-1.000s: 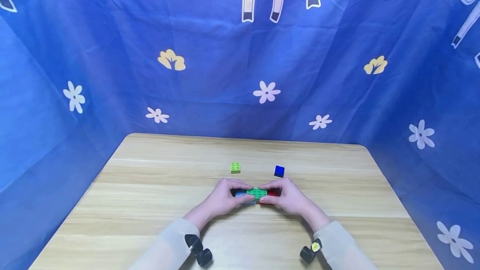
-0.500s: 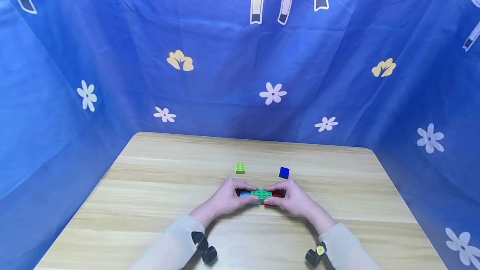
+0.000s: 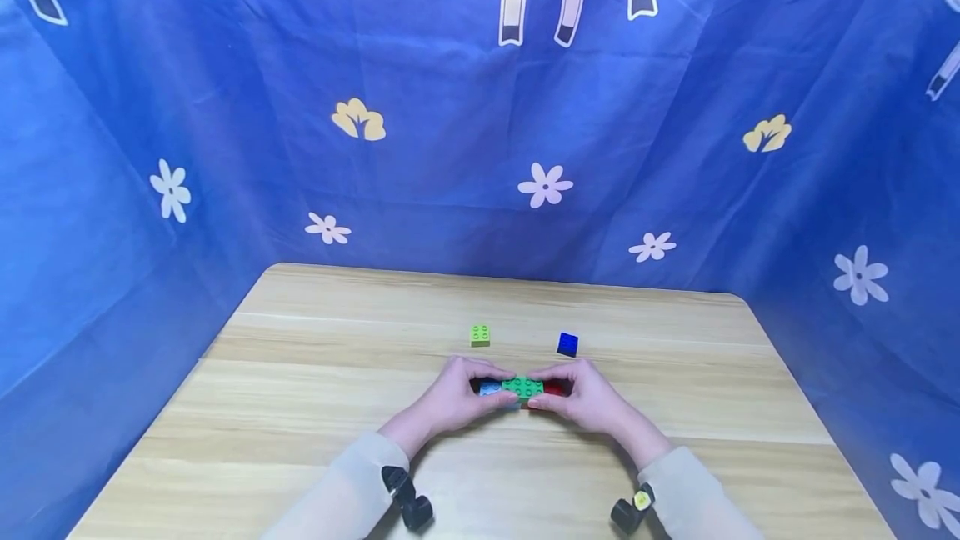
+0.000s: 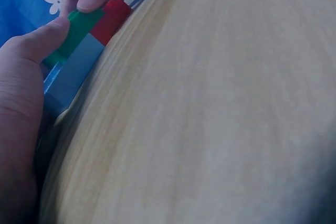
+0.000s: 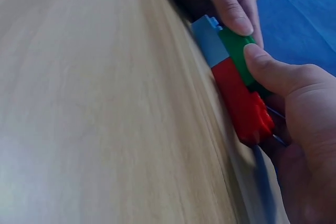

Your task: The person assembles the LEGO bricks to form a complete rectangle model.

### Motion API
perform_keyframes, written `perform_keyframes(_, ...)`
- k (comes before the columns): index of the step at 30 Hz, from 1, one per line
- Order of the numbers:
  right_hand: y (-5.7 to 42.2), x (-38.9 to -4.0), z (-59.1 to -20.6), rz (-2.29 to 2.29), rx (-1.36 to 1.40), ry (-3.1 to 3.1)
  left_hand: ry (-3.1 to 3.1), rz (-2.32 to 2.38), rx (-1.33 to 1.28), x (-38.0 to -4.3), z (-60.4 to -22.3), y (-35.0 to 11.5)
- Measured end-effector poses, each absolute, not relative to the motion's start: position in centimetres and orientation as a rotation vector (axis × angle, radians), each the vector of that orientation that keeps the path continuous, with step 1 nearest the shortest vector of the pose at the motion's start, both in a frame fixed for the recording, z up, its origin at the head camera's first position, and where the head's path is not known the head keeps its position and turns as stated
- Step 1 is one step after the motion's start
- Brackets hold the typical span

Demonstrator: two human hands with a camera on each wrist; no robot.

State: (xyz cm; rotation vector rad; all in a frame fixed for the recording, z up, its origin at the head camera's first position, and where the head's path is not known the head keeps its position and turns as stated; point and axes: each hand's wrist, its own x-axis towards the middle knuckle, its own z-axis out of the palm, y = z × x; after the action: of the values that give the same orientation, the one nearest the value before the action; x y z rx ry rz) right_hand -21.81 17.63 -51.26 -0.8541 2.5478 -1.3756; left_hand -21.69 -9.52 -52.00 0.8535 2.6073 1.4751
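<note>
A green building brick (image 3: 522,387) sits on top of a light blue brick (image 4: 76,75) and a red brick (image 5: 234,99), bridging the two where they meet end to end on the table. My left hand (image 3: 453,394) pinches the green brick's left end between thumb and fingers, above the blue brick. At its other end, my right hand (image 3: 583,395) pinches the same green brick over the red one. Both thumbs lie on its near side. The far-side fingertips are partly hidden in the wrist views.
Behind the hands lie a lime green brick (image 3: 480,336) and, to its right, a dark blue brick (image 3: 567,345). The wooden table (image 3: 315,407) reaches back to a blue patterned cloth (image 3: 450,140), which hangs at the back and both sides.
The head view has shifted slightly, so everything appears a little further right than a second ago. Both hands keep their hold on the green brick, and the bricks stay together.
</note>
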Motion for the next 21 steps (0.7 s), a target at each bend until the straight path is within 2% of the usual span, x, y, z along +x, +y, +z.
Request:
perform_keyframes(12,18.6,-21.7,-50.9,-1.504,-0.798,2.39,2.599,1.482,0.802,-21.7,-52.5,-9.6)
perform_keyframes(21,20.9,-23.1,-50.2,-1.602,-0.75,2.448,2.579,1.496,0.769,-22.0,-52.6,-9.6)
